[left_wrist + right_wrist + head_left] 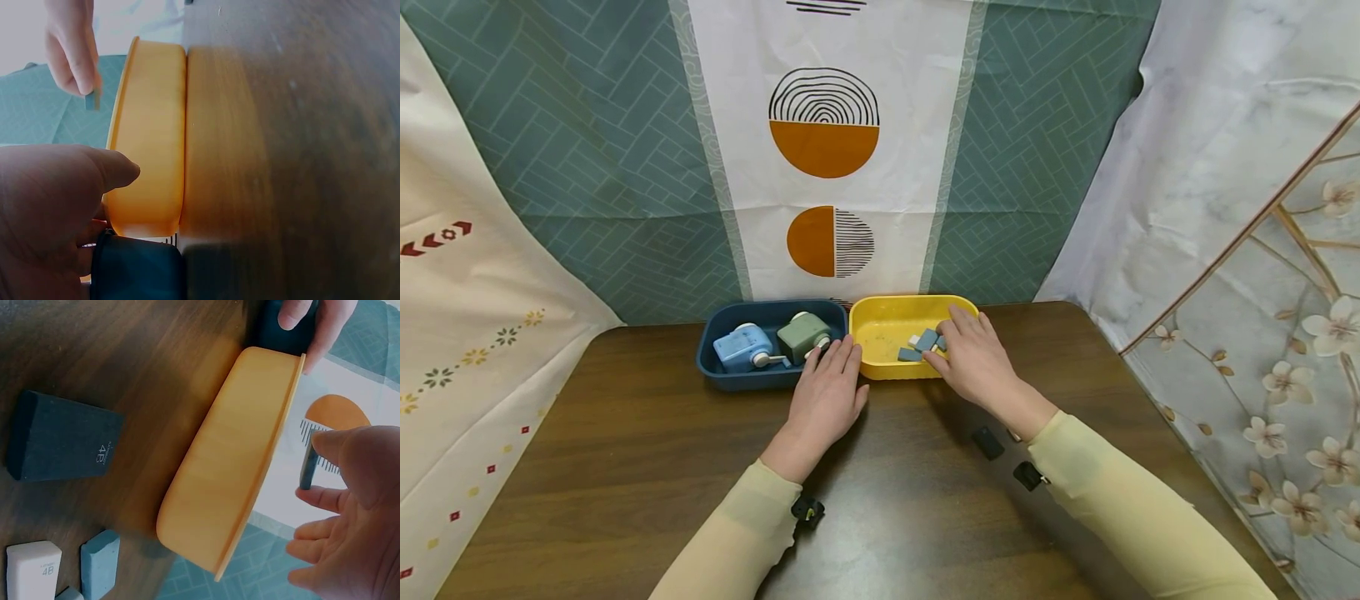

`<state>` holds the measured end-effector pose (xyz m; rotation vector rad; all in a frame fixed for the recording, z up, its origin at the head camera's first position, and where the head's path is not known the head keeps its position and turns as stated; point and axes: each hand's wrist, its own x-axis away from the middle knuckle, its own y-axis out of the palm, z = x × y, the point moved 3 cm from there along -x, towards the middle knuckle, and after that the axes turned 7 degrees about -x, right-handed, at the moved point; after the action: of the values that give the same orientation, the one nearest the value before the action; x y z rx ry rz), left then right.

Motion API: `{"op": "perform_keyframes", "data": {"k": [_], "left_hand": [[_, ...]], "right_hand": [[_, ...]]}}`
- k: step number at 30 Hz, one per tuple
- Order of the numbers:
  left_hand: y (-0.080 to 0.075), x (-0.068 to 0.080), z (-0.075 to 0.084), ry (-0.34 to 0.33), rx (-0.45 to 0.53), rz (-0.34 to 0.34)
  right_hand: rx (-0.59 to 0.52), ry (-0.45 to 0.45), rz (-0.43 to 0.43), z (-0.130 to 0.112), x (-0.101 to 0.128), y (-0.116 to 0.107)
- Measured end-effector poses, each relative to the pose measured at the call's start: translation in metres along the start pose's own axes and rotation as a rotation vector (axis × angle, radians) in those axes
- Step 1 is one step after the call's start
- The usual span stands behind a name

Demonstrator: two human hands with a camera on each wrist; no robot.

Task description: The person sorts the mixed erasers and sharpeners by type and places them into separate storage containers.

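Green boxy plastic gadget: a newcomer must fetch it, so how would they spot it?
On the brown wooden table, find the dark-blue plastic tray. Inside, near the left hand, sits the green boxy plastic gadget, unlike its light-blue boxy neighbour.

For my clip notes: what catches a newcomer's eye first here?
Probably the bright yellow tray near the head view's centre, with the right hand pinching a blue-grey block above it. Next, the dark blue tray to its left, holding a light blue gadget and a green gadget; then orange half-circles on the cloth behind.
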<state>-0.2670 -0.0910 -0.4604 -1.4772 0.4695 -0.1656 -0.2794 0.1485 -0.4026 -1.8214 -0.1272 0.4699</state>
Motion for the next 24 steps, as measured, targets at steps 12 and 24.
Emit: {"op": "perform_keyframes", "data": {"k": [12, 24], "left_hand": [[0.001, 0.000, -0.001, 0.001, 0.001, 0.001], [0.002, -0.001, 0.000, 0.001, -0.008, 0.001]], "right_hand": [[-0.001, 0.006, -0.014, -0.001, -0.014, 0.010], [-0.020, 0.004, -0.019, -0.002, -0.023, 0.019]]}}
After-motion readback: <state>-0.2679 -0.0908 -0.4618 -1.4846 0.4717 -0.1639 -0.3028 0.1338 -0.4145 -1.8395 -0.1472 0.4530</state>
